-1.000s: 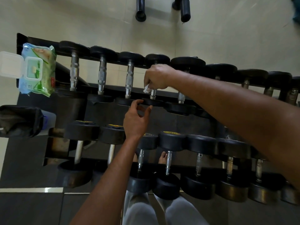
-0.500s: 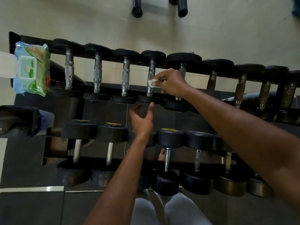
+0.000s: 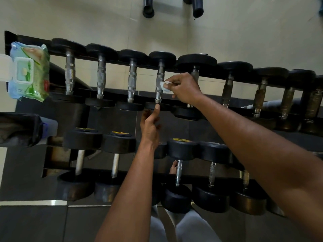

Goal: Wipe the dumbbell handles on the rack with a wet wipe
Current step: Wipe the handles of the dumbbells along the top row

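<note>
Right hand point(image 3: 184, 88) pinches the wet wipe point(image 3: 163, 85) against the fourth handle point(image 3: 160, 81); left hand point(image 3: 150, 126), fingers relaxed, steadies the dumbbell's near head point(image 3: 155, 106). Wrap fully, stroke end to end.

We look down on a pale beige tiled floor point(image 3: 244, 28) filling the upper part of the frame, with thin grout lines crossing it. Toward the bottom the surface turns to dark grey rubber matting point(image 3: 31, 224), and a narrow pale strip point(image 3: 33, 202) runs across the lower left where mat pieces meet. At the top centre we see two black cylindrical legs point(image 3: 148, 7) of some piece of equipment, cut off by the frame edge. The light is soft and even.
</note>
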